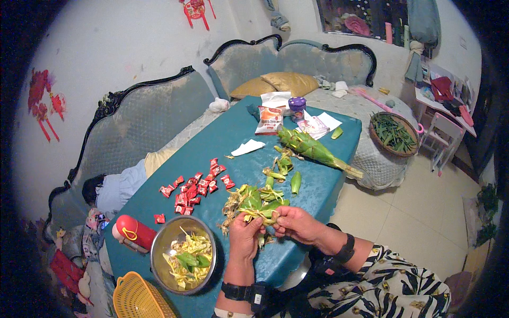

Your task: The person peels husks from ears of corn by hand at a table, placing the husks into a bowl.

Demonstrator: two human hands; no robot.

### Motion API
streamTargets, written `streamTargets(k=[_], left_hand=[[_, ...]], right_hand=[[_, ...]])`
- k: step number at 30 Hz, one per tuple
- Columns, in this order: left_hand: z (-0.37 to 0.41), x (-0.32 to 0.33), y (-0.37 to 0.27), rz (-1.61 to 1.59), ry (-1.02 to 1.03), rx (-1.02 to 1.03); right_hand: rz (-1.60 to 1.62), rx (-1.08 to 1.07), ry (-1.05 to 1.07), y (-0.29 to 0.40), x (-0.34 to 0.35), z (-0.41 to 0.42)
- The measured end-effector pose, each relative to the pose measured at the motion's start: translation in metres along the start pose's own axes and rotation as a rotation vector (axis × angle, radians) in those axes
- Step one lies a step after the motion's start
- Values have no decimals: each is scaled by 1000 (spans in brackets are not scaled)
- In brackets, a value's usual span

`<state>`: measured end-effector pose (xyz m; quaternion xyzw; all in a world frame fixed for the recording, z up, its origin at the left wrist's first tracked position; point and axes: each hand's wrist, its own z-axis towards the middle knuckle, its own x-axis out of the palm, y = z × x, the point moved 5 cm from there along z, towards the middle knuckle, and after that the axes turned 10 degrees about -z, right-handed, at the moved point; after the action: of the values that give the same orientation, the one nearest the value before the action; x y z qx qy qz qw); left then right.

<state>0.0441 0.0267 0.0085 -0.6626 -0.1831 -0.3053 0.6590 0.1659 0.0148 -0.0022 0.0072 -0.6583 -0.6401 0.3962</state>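
My left hand (247, 230) and my right hand (292, 224) meet over the near part of the table, fingers pinching a yellow-green piece of a plant (260, 214) between them. Right behind my hands lies a pile of green bracts and brown, dried flower parts (248, 198). Farther off rests a large green bud stalk (314, 149) with overlapping scales, and by it are loose green bracts (295, 182). A steel bowl (212, 254) left of my hands holds yellow strips and some green pieces (191, 258).
Red wrapped candies (191, 192) are scattered on the green-covered table (234, 175). At left are a red bottle (135, 233) and a yellow plastic basket (139, 298). A snack bag (269, 120) and purple-lidded jar (297, 108) stand at the far end. A person (121, 185) lies on the sofa.
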Motion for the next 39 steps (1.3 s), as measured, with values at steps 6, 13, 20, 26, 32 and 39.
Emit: streamTargets(k=[6,13,20,26,32,39], left_hand=[[0,-1,0,-47,38,-27],[-1,1,0,142,12,-44],[-2,4,5,210,81,-61],[0,9,5,218,60,-68],[2,-7,4,504,-48,96],[5,-12,-16,498,-213,185]], right_hand=[[97,-20,29,6,3,-4],[105,11,6,8,-5,-3],[290,12,-54,7,-11,-6],[354,-56,-65,5,-12,-7],[158,-31,-127,1,-22,-4],[-2,-99,-194,15,-34,-12]])
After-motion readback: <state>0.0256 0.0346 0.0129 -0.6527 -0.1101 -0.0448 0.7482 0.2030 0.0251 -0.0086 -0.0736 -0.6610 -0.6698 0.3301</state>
